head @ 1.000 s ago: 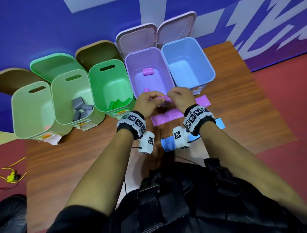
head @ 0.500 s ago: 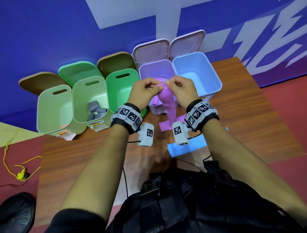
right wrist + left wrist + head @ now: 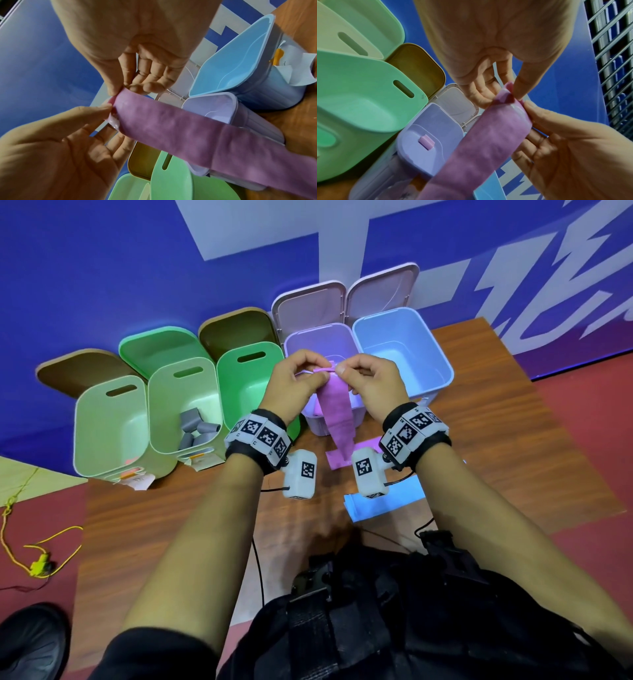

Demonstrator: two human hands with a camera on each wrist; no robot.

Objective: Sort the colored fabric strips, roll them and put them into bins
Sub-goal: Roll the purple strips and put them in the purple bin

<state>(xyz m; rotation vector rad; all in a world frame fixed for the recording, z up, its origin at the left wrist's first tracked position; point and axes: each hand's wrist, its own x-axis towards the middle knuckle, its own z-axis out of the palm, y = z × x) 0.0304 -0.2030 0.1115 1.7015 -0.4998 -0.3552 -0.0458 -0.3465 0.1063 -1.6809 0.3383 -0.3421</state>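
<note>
Compared with the picture half a second back, the hands sit much as they did, raised together over the bins, and the top edge of the purple strip (image 3: 335,412) now shows a small fold started between the fingertips; 1 second back both hands were low at the table with the strip lying flat.

Nearest, the table (image 3: 171,525) runs bare wood out to the left of the forearms, its left edge meeting red floor where a yellow cord (image 3: 37,546) trails; a blue strip (image 3: 387,503) lies flat by the right forearm, partly under it; the right side of the table is open wood out to its edge.

Above that, the left hand (image 3: 296,385) and the right hand (image 3: 371,385) are close together, each pinching a top corner of the purple strip between thumb and fingers; the strip hangs down between the 2 wrists, its lower end reaching the table beside another purple piece (image 3: 366,448) lying flat.

Beyond, 5 bins stand side by side with lids raised against the blue wall: a pale green bin (image 3: 102,440), a second green bin (image 3: 164,422) holding grey rolls (image 3: 195,428), a brighter green bin (image 3: 239,392), the purple bin (image 3: 318,340) directly behind the hands, with a purple roll (image 3: 426,142) inside, and the blue bin (image 3: 404,354) at far right.
</note>
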